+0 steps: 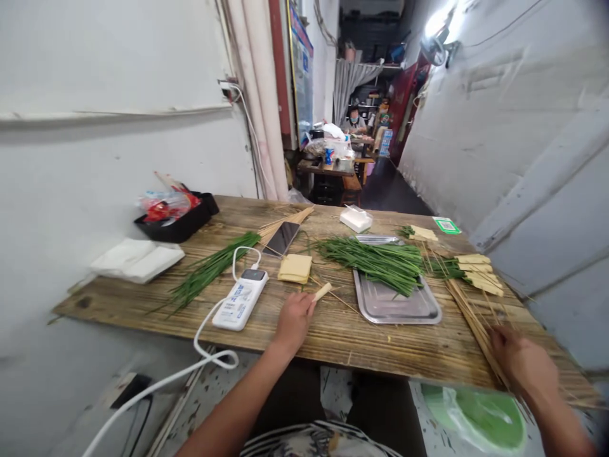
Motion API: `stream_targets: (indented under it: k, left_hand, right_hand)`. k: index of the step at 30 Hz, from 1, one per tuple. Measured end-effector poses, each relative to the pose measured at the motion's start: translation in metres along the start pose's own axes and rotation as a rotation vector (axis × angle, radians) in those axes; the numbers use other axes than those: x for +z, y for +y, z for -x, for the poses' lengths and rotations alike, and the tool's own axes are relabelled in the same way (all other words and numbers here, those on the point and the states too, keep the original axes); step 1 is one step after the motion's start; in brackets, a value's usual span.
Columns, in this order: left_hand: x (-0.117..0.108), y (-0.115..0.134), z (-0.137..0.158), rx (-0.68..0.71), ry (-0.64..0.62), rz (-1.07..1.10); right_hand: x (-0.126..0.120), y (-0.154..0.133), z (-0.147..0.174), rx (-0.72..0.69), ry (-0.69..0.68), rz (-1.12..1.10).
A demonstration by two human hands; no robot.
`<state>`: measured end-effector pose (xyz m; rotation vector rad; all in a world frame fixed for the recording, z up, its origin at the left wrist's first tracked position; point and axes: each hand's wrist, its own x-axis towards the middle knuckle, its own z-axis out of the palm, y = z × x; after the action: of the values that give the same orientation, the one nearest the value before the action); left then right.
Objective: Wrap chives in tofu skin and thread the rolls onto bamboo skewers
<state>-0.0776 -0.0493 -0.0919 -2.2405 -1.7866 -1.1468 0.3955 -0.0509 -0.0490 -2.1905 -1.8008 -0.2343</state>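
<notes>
My left hand (pixel 295 317) is closed, pinching a pale yellow rolled tofu sheet (pixel 323 292) just above the table. Behind it lies a small stack of flat tofu sheets (pixel 295 268). At the table's right side my right hand (pixel 523 358) is closed on thin bamboo skewers (pixel 469 314); its fingertips are partly hidden. Skewered tofu rolls (pixel 480 273) with green ends lie beyond that hand. Between the hands, a heap of long green chives (pixel 375 257) rests across a clear plastic tray (pixel 399 311).
On the left are more chives (pixel 209 273), a white power bank (pixel 242 301) with its cable, a phone (pixel 281 238), white napkins (pixel 137 259) and a black box (pixel 178 222). A white packet (pixel 356 219) stands at the back. A green basin (pixel 480 419) sits below the right edge.
</notes>
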Motion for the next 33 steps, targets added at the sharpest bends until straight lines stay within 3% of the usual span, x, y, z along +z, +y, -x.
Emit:
stream_targets:
  k: [2,4,8,12,17,22,25,27,30,33]
  left_hand:
    - [-0.001,0.002,0.000,-0.019,0.008,0.018]
    - [-0.002,0.004,0.000,-0.024,0.066,0.044]
    - [-0.008,0.010,-0.001,0.026,0.198,0.078]
    - [-0.013,0.014,0.001,0.045,0.224,0.056]
    - [-0.030,0.015,-0.004,0.030,0.246,0.034]
    - [-0.063,0.012,-0.020,0.011,0.270,0.054]
    - [-0.068,0.018,-0.029,0.031,0.264,0.138]
    - [-0.059,0.030,-0.035,0.053,0.234,0.217]
    - [-0.028,0.058,-0.047,0.064,0.170,0.319]
    - [0.012,0.085,-0.060,0.114,-0.025,0.328]
  right_hand:
    - [-0.003,-0.007,-0.004,-0.019,-0.058,0.091]
    - [-0.009,-0.025,0.000,-0.059,0.017,0.133]
    - [-0.013,-0.092,0.024,-0.355,0.195,-0.155]
    - [-0.002,-0.163,0.050,-0.614,0.099,-0.349]
    - [0.013,-0.206,0.067,-0.678,-0.022,-0.342]
    - [0.016,-0.215,0.074,-0.664,-0.009,-0.390]
    - [0.013,-0.211,0.074,-0.650,0.062,-0.422]
    - [0.009,-0.200,0.072,-0.618,0.123,-0.387]
    - [0.002,-0.168,0.064,-0.557,0.158,-0.294]
    - [-0.001,-0.127,0.054,-0.480,0.129,-0.187]
